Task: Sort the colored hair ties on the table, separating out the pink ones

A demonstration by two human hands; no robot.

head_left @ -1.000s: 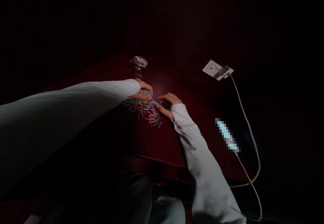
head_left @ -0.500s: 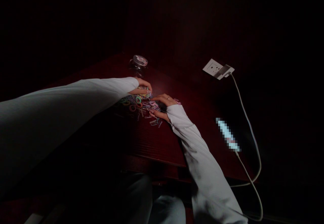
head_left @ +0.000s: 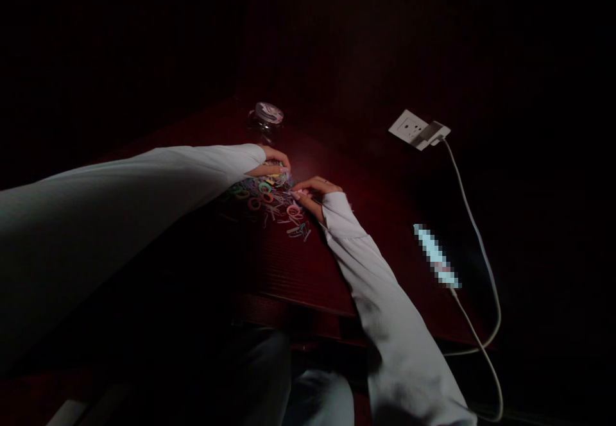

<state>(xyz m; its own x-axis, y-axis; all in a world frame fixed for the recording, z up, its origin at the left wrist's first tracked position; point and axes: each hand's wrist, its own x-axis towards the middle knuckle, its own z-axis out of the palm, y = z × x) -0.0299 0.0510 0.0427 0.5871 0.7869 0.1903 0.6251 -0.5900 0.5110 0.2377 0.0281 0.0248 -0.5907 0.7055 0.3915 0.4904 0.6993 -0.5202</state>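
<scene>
A heap of small coloured hair ties and hair clips [head_left: 265,188] lies on the dark red wooden table [head_left: 298,272]. My left hand [head_left: 274,161] rests over the far side of the heap, its fingers bent and the thumb close to them; what they hold is hidden. At the right edge of the heap, my right hand [head_left: 315,195] has thumb and forefinger pinched together. Something small and pinkish shows at those fingers, too dim to name. A pink hair tie [head_left: 293,211] and several loose clips [head_left: 299,230] lie just below the right hand.
A clear jar [head_left: 265,127] with a patterned lid stands behind my left hand. To the right are a white wall socket [head_left: 409,129] with a plugged-in charger [head_left: 434,132], its cable [head_left: 474,227], and a pixelated bright device [head_left: 436,256]. The table's front edge [head_left: 298,304] faces my lap.
My right hand's spread thumb and forefinger have closed into a pinch, and a pink hair tie now shows below them. My left hand has hardly moved. The view has shifted slightly.
</scene>
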